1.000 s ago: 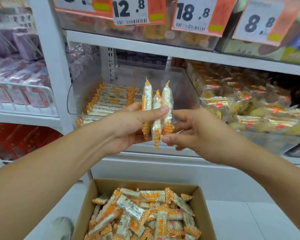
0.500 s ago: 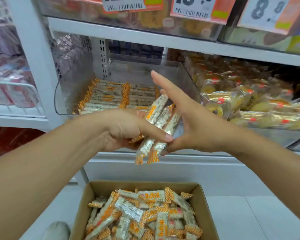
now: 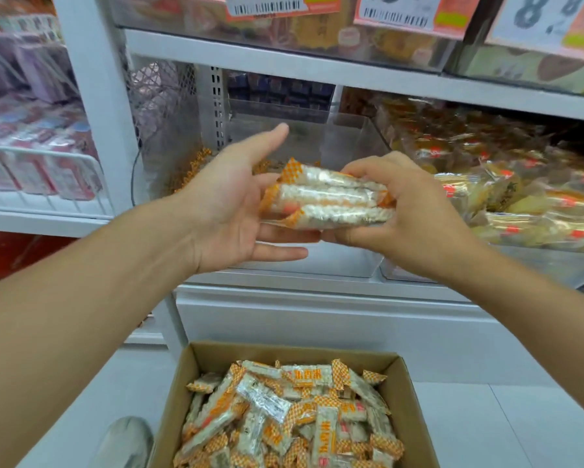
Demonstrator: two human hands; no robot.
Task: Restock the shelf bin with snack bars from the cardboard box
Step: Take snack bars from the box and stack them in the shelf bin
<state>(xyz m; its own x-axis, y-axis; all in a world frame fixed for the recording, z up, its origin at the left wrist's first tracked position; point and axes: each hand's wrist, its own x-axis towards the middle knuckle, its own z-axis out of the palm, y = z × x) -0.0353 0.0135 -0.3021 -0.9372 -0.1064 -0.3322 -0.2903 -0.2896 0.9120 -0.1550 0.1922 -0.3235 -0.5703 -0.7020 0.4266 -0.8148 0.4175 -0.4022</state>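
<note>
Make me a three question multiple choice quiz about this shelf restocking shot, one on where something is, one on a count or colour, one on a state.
1. Where is the cardboard box?
A. On the top shelf
B. On the floor below the hands
C. Inside the shelf bin

2. How many snack bars are held between the hands?
A. One
B. Three
C. Six

3. How is the left hand?
A. Open, fingers straight beside the bars
B. Clenched in a fist
C. Reaching into the box

Answers: 1 B, the box sits low in front of the shelf unit. 2 B, three stacked bars show. 3 A, its fingers are extended while the right hand grips the bars.
</note>
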